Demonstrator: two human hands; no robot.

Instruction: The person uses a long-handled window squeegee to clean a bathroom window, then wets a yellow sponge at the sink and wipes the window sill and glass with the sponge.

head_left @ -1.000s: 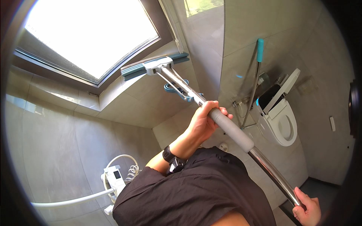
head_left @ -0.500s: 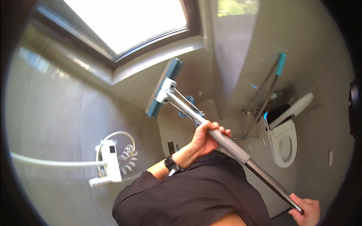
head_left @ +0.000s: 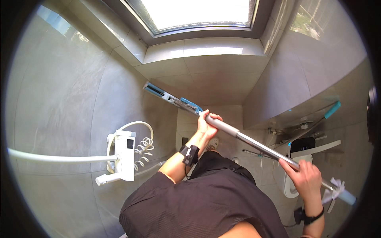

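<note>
A long-poled mop runs slantwise across my front, from upper left down to the right. Its blue and white head points up toward the left wall, seen nearly edge-on, with a blue part beside the pole just below it. My left hand is closed round the upper end of the grey sleeve. Farther down, my right hand grips the bare metal pole. Past that hand, the pole's light blue end has a whitish strip around it.
A white shower unit with a coiled hose is on the left wall. Ahead is a bright window above a tiled ledge. On the right are a toilet with its lid raised and a stick with a teal grip.
The mop head has turned from broadside to nearly edge-on, and the pole slants less steeply. My right hand has come up with the pole, bringing its lower end into view. My view has swung round.
</note>
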